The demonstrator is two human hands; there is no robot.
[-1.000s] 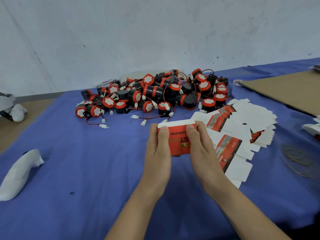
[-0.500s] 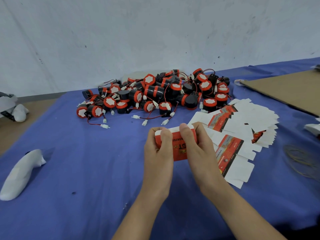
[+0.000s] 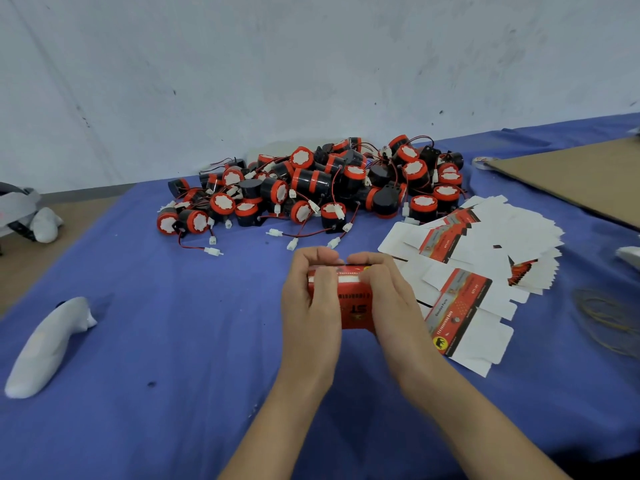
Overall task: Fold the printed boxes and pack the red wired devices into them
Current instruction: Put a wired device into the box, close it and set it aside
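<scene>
- The tabletop (image 3: pixel 166 341) is covered with a blue cloth, matte, with a few dark specks.
- Far across it, against a scuffed pale wall, lies a heap of red wired devices (image 3: pixel 311 192). They are short black cylinders with red rims and white faces, trailing thin red-and-black leads with small white plugs.
- To the right of the heap is a fanned stack of flat box blanks (image 3: pixel 485 258), white card with tabs showing and red-and-black printed panels.
- A small red carton (image 3: pixel 356 306), glossy card, is held low over the cloth. It sits nearer me than the heap and just left of the blanks.
- The left grip (image 3: pixel 311 303), a bare hand, clasps the carton's left end: fingers curl over the far top edge and the thumb lies on a white strip there.
- The right grip (image 3: pixel 388 299) clasps the right end the same way, knuckles up, with the forearms meeting in a V.
- On the carton's near face I read big letters "ST" upside down; the smaller line above is too fine to read.
- The nearest blank carries a yellow round badge with a dark animal figure; its small print is unclear.
- A brown cardboard sheet (image 3: pixel 581 174) lies at the far right, and a smooth white moulded piece (image 3: pixel 48 344) at the left.
</scene>
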